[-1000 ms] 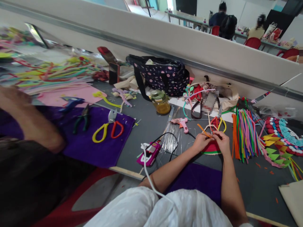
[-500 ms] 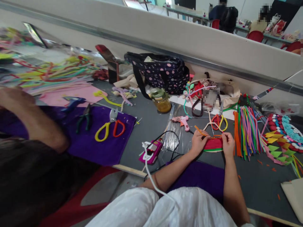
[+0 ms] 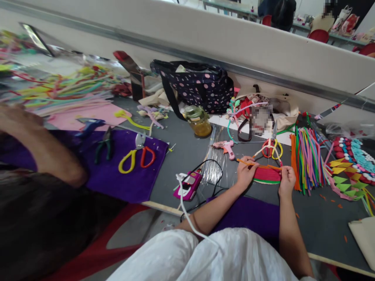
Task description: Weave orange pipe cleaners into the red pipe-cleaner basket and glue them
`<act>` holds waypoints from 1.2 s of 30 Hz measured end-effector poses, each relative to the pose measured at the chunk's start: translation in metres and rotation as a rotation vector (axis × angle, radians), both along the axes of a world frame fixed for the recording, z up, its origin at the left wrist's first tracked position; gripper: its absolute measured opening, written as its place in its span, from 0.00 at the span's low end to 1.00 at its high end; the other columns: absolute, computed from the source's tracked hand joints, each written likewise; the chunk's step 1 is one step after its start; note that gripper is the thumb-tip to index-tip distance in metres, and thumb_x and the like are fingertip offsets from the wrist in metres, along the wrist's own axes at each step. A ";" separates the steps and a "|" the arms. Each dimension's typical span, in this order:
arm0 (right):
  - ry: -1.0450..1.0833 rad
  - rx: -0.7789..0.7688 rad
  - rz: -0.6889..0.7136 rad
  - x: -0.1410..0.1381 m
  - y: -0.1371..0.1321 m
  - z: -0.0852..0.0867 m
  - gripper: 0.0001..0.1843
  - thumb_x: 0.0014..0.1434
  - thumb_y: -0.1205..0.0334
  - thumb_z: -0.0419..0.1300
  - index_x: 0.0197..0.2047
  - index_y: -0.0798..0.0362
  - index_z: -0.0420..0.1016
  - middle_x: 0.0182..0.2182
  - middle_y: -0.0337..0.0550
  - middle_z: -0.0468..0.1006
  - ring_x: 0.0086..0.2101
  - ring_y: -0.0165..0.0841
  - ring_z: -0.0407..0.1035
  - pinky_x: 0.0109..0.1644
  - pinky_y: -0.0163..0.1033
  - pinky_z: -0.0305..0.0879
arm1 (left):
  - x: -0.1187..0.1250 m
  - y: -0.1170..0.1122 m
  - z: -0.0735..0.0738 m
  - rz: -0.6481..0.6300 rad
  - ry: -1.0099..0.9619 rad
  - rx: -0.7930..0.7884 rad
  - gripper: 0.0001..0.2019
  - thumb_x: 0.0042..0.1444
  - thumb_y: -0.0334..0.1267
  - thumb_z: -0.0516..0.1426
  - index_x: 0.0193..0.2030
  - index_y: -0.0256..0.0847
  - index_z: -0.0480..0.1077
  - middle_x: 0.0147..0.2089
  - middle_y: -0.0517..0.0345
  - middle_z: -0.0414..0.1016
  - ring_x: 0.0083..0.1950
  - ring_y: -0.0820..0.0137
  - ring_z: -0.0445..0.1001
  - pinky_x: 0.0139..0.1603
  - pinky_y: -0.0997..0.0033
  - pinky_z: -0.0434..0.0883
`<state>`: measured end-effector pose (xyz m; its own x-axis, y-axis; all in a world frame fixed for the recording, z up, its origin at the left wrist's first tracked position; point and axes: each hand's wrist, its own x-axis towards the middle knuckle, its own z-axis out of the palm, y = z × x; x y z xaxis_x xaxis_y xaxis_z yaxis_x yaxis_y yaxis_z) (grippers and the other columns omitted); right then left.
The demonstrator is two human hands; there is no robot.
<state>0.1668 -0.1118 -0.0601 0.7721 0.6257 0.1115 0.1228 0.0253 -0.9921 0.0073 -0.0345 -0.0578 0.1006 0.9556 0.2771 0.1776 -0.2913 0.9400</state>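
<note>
A red piece with a green and white lower edge [image 3: 267,174], shaped like a watermelon slice, is stretched between my hands. Along its upper edge runs an orange pipe cleaner [image 3: 243,162], its free end sticking out to the left. My left hand [image 3: 246,171] is closed on the pipe cleaner and the left corner of the slice. At the right corner, my right hand [image 3: 287,181] pinches the slice and the orange strip. Just beyond stand scissors with red and yellow handles [image 3: 274,146]. The pink glue gun [image 3: 227,147] lies to the left of my left hand.
Bundled pipe cleaners [image 3: 310,160] lie at right, beside a beaded piece [image 3: 356,156]. A jar [image 3: 198,121] and a dotted bag [image 3: 202,88] stand at the back. A magenta device [image 3: 188,186] with cables lies left. A co-worker's arm [image 3: 43,144] rests over purple cloth [image 3: 140,183].
My right hand has shifted slightly to the right, and the orange pipe cleaner now lies straighter along the slice's upper edge. The camera view has tilted down a little.
</note>
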 end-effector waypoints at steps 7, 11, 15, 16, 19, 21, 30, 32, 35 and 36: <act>-0.021 0.087 -0.124 -0.001 0.006 0.003 0.15 0.55 0.48 0.58 0.34 0.53 0.69 0.34 0.41 0.71 0.35 0.31 0.66 0.42 0.38 0.63 | 0.021 0.008 0.002 0.070 -0.300 -0.187 0.06 0.48 0.39 0.63 0.26 0.41 0.75 0.41 0.54 0.73 0.47 0.65 0.72 0.53 0.61 0.67; -0.027 0.087 -0.186 0.002 0.007 0.003 0.14 0.51 0.50 0.61 0.31 0.53 0.70 0.45 0.48 0.73 0.46 0.37 0.67 0.52 0.44 0.62 | 0.033 0.013 -0.003 0.041 -0.533 -0.450 0.09 0.45 0.41 0.64 0.31 0.39 0.74 0.35 0.56 0.76 0.38 0.68 0.75 0.43 0.66 0.71; 0.068 0.084 -0.105 0.002 0.007 0.000 0.15 0.53 0.49 0.60 0.33 0.54 0.70 0.40 0.49 0.78 0.41 0.38 0.72 0.49 0.46 0.65 | 0.036 0.018 0.000 0.046 -0.586 -0.479 0.12 0.42 0.42 0.66 0.31 0.38 0.73 0.34 0.56 0.77 0.35 0.70 0.75 0.41 0.69 0.72; 0.065 0.073 -0.086 0.002 0.007 -0.001 0.15 0.53 0.49 0.60 0.34 0.54 0.70 0.39 0.49 0.78 0.40 0.38 0.72 0.48 0.46 0.66 | 0.035 0.020 0.002 0.049 -0.601 -0.476 0.12 0.41 0.41 0.67 0.30 0.38 0.73 0.33 0.57 0.77 0.35 0.70 0.76 0.41 0.68 0.72; 0.023 0.021 -0.051 0.002 0.006 -0.002 0.16 0.55 0.48 0.59 0.35 0.54 0.70 0.38 0.50 0.80 0.38 0.37 0.73 0.45 0.43 0.67 | 0.033 0.024 0.008 0.068 -0.636 -0.486 0.13 0.39 0.40 0.68 0.30 0.38 0.73 0.32 0.57 0.77 0.34 0.70 0.76 0.40 0.69 0.73; -0.001 -0.012 -0.041 0.002 0.006 -0.003 0.16 0.55 0.48 0.58 0.35 0.54 0.70 0.39 0.50 0.80 0.37 0.36 0.73 0.43 0.42 0.67 | 0.032 0.026 0.011 0.079 -0.641 -0.494 0.13 0.38 0.40 0.68 0.29 0.37 0.73 0.31 0.57 0.77 0.33 0.70 0.76 0.38 0.69 0.73; -0.068 -0.052 -0.031 -0.002 0.004 -0.003 0.16 0.57 0.48 0.57 0.36 0.53 0.71 0.40 0.50 0.80 0.36 0.35 0.72 0.41 0.40 0.66 | 0.031 0.032 0.020 0.028 -0.794 -0.598 0.16 0.36 0.39 0.69 0.30 0.36 0.72 0.28 0.57 0.78 0.30 0.71 0.76 0.37 0.69 0.73; -0.030 -0.030 -0.054 -0.003 0.006 -0.001 0.16 0.56 0.47 0.57 0.36 0.53 0.71 0.39 0.50 0.80 0.34 0.35 0.72 0.40 0.39 0.66 | 0.029 0.033 0.023 0.015 -0.782 -0.617 0.16 0.35 0.39 0.70 0.28 0.36 0.70 0.27 0.57 0.78 0.29 0.71 0.76 0.36 0.69 0.73; -0.039 -0.018 -0.086 -0.004 0.009 0.003 0.17 0.57 0.47 0.56 0.36 0.54 0.71 0.39 0.50 0.80 0.34 0.35 0.72 0.39 0.39 0.67 | 0.026 0.033 0.028 0.008 -0.770 -0.616 0.17 0.35 0.39 0.70 0.26 0.37 0.68 0.26 0.58 0.77 0.30 0.69 0.77 0.36 0.69 0.73; -0.057 -0.021 -0.090 -0.004 0.010 0.004 0.17 0.57 0.47 0.56 0.36 0.54 0.71 0.38 0.50 0.80 0.35 0.35 0.72 0.39 0.39 0.67 | 0.025 0.033 0.030 0.008 -0.769 -0.607 0.17 0.35 0.39 0.70 0.27 0.37 0.67 0.26 0.58 0.77 0.30 0.69 0.77 0.36 0.68 0.73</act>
<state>0.1627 -0.1021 -0.0562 0.8179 0.5568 0.1448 0.1804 -0.0091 -0.9836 0.0322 -0.0012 -0.0276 0.0913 0.9574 -0.2740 -0.5462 0.2782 0.7901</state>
